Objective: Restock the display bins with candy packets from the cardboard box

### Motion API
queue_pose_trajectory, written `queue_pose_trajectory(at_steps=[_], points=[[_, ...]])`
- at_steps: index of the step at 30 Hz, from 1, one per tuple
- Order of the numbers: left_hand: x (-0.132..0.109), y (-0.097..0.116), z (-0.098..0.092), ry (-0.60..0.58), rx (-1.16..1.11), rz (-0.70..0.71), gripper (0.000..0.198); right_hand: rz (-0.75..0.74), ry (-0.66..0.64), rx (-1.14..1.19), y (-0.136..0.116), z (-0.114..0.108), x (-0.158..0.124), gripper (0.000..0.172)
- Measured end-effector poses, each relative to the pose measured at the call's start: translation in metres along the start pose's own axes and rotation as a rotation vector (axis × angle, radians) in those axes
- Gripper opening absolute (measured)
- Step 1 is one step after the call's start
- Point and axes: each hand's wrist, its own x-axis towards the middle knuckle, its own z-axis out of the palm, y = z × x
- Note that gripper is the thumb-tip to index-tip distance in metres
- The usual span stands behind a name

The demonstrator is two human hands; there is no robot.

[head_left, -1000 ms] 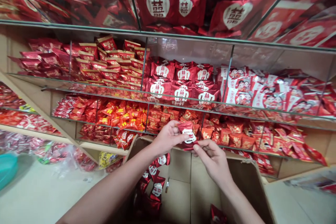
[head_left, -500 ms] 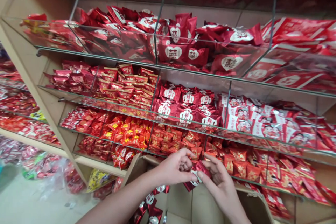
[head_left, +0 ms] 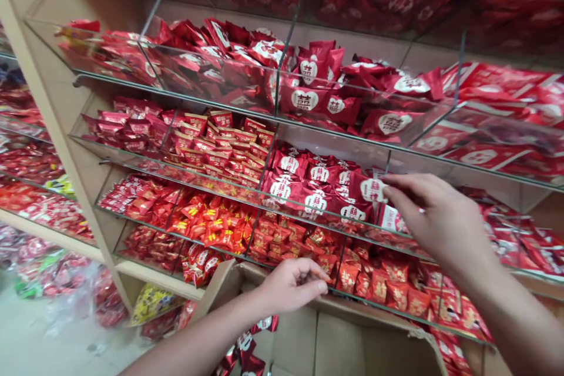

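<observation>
My right hand (head_left: pixel 436 217) reaches up to the middle glass shelf and pinches a red candy packet with a white heart label (head_left: pixel 368 190), holding it over the row of like packets (head_left: pixel 317 182) in that compartment. My left hand (head_left: pixel 293 283) hangs lower, over the open cardboard box (head_left: pixel 335 341), with its fingers curled loosely and nothing visible in them. More red heart packets (head_left: pixel 247 352) lie inside the box under my left forearm.
Glass shelves with dividers (head_left: pixel 282 88) hold several kinds of red packets: long bars (head_left: pixel 207 141) at left, cartoon-figure packets (head_left: pixel 520 235) at right, orange-red sweets (head_left: pixel 211 223) lower down. A wooden upright (head_left: pixel 66 147) stands at left. Bagged sweets (head_left: pixel 57 282) lie on the floor.
My hands have come apart. The right hand rose with the packet from in front of the box to the middle shelf; the left hand stayed low, without the packet.
</observation>
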Motion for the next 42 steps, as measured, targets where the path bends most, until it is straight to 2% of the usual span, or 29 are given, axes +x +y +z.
queue_pose_trajectory(at_steps=[3,5,6,7,9,11,13,15,18,21,28,33,37,39,42], points=[[0.015,0.049,-0.014,0.101,0.341,0.393,0.017,-0.059,-0.115,-0.103,0.009,0.021,0.025,0.019],[0.043,0.080,-0.029,0.204,0.542,0.661,0.020,-0.057,-0.182,-0.170,0.014,0.035,0.037,0.019],[0.062,0.092,-0.037,0.232,0.668,0.718,0.023,-0.050,-0.212,-0.203,0.016,0.040,0.043,0.020],[0.082,0.101,-0.044,0.235,0.810,0.716,0.027,-0.043,-0.246,-0.238,0.016,0.045,0.048,0.020],[0.121,0.108,-0.055,0.204,1.102,0.571,0.038,-0.070,-0.354,-0.317,0.014,0.051,0.056,0.019],[0.151,0.106,-0.062,0.087,1.303,0.411,0.051,-0.146,-0.483,-0.414,0.009,0.053,0.061,0.019],[0.169,0.100,-0.065,-0.013,1.381,0.333,0.054,-0.234,-0.564,-0.489,0.002,0.052,0.064,0.023],[0.175,0.095,-0.065,-0.061,1.391,0.326,0.048,-0.293,-0.570,-0.537,-0.003,0.050,0.065,0.025],[0.175,0.093,-0.066,-0.080,1.403,0.326,0.042,-0.279,-0.592,-0.577,-0.004,0.050,0.070,0.025],[0.176,0.092,-0.068,-0.084,1.415,0.305,0.042,-0.231,-0.647,-0.567,0.003,0.057,0.075,0.025],[0.181,0.094,-0.069,-0.133,1.428,0.249,0.044,-0.298,-0.712,-0.503,0.001,0.075,0.071,0.026],[0.183,0.099,-0.070,-0.166,1.426,0.253,0.046,-0.258,-0.656,-0.524,-0.008,0.067,0.063,0.029],[0.183,0.104,-0.068,-0.194,1.417,0.283,0.045,-0.216,-0.476,-0.493,-0.016,0.047,0.049,0.027],[0.183,0.108,-0.064,-0.195,1.416,0.297,0.047,-0.251,-0.359,-0.404,-0.022,0.035,0.032,0.023],[0.182,0.115,-0.053,-0.182,1.430,0.330,0.052,-0.329,-0.212,-0.202,-0.034,0.017,-0.008,0.021]])
